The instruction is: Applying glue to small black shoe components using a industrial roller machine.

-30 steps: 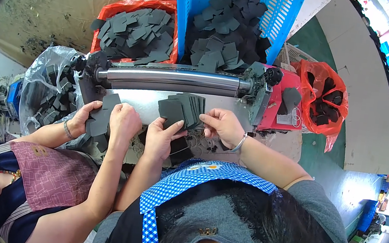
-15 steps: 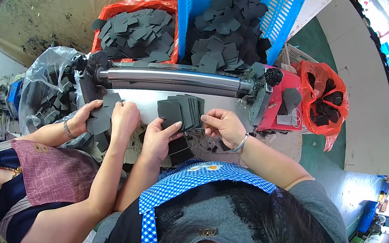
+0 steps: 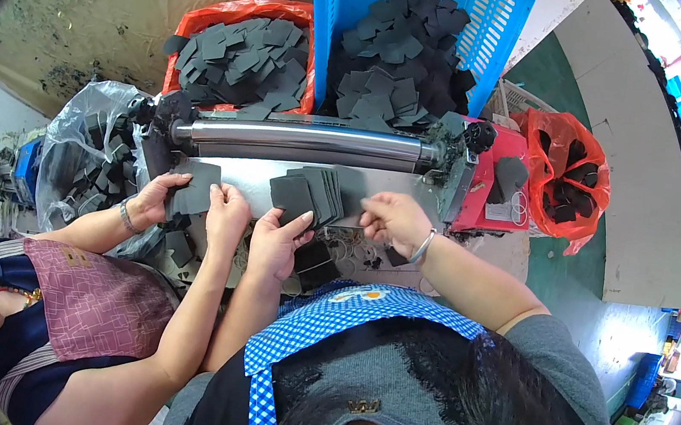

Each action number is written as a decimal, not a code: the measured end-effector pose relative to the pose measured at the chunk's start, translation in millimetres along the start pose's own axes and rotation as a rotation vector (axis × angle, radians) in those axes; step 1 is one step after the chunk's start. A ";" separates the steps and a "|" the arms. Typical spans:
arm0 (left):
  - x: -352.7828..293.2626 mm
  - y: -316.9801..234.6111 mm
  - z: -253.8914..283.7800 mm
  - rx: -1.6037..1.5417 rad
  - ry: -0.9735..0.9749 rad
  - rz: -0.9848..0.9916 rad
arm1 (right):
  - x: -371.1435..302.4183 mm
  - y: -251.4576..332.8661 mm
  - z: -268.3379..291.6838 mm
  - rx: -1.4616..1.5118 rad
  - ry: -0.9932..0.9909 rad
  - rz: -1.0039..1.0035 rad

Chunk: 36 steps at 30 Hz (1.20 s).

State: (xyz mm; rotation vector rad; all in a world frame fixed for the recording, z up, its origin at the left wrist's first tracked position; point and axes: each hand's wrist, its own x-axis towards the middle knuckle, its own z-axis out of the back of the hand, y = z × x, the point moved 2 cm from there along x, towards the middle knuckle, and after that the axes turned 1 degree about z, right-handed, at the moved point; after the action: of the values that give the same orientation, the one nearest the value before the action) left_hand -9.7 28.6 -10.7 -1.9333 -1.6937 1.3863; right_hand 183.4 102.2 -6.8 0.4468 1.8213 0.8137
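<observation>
My left hand (image 3: 274,243) is closed on a fanned stack of dark grey square sheet pieces (image 3: 312,196), held over the front of a roller machine's metal plate (image 3: 251,169). My right hand (image 3: 397,224) is just right of the stack. Its thumb and fingers pinch the edge of a single dark grey piece (image 3: 353,193), which is smeared by motion. To my left, a co-worker's two hands (image 3: 229,211) hold similar dark pieces (image 3: 193,189) at the plate's left end. Behind the plate lies the shiny roller (image 3: 307,139).
A red bag (image 3: 174,70) and a blue crate (image 3: 500,44) behind the roller hold heaps of dark pieces. A clear bag (image 3: 67,133) of pieces stands at the left. Right of the machine's pink end housing (image 3: 491,176) is another red bag (image 3: 599,173). Loose scraps lie below the plate.
One piece at the stack's right side has shifted right with my right hand, away from the rest. The co-worker's right hand has moved slightly right, and their pieces lie flatter over the plate.
</observation>
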 end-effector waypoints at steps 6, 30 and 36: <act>-2.7 1.0 -6.2 0.021 -0.007 0.014 | -10.0 9.9 -15.0 0.116 0.009 0.073; 3.2 7.7 -2.6 0.046 -0.020 -0.018 | -4.0 4.5 -15.4 0.019 0.116 0.003; -1.4 7.9 0.1 0.242 -0.004 -0.157 | -4.2 1.7 -19.8 -0.013 0.135 -0.021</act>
State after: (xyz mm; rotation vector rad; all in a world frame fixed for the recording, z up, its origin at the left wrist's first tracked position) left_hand -4.5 24.9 -15.5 -1.6332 -1.5602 1.4603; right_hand 166.8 94.4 1.7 0.3706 1.9408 0.8584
